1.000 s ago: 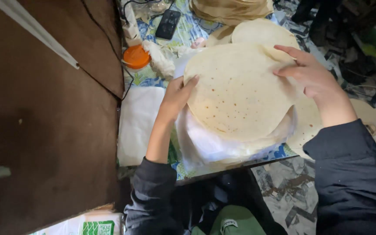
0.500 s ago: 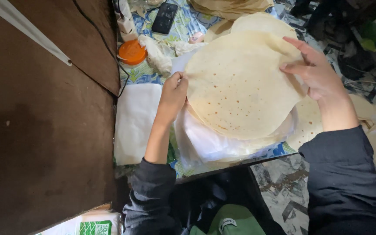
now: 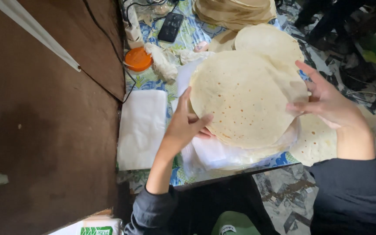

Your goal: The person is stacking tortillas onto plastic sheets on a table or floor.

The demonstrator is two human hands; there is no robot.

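Flatbread [image 3: 244,98], top of stack on desk [image 3: 188,32]: L hand [image 3: 186,126] fingers pinch near-left edge, R hand [image 3: 331,104] fingers curl under right rim, prob. to peel it free w/o tearing.

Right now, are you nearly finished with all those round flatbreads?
Partly. A tall stack of flatbreads already sits at the far end. The left hand and right hand grip a speckled flatbread at opposite edges, above a pile on white plastic. Loose flatbreads remain on the right.
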